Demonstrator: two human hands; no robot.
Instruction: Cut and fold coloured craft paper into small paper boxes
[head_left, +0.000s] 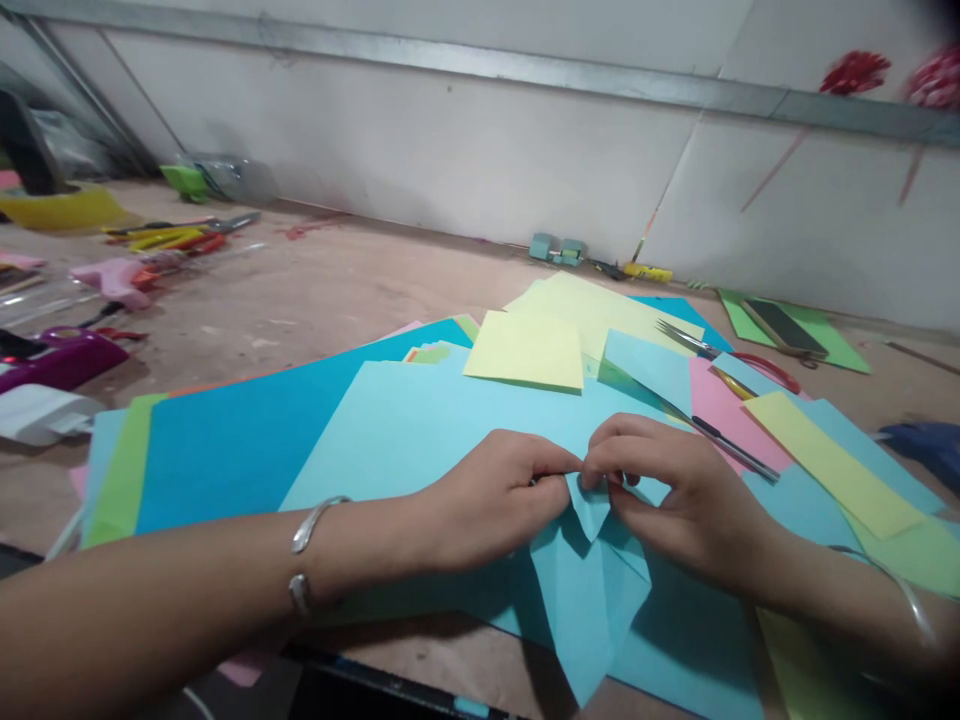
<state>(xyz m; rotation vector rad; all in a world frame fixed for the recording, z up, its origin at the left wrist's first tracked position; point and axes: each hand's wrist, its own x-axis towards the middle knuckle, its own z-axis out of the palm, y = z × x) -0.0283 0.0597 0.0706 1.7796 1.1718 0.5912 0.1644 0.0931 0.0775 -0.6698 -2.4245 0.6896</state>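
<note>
My left hand (487,495) and my right hand (675,495) meet at the middle of the view, both pinching the top of a folded light-blue paper piece (589,590). The piece hangs down from my fingers in a pointed, creased shape toward the near table edge. Under it lies a large light-blue sheet (405,425), spread over a darker blue sheet (247,440). A silver bangle sits on each wrist.
Yellow sheets (525,350), pink and green papers lie behind my hands. Scissors with red handles (720,355) and a dark pen (731,445) rest at the right. Tools, a purple object (56,360) and clutter fill the left. A white wall bounds the far side.
</note>
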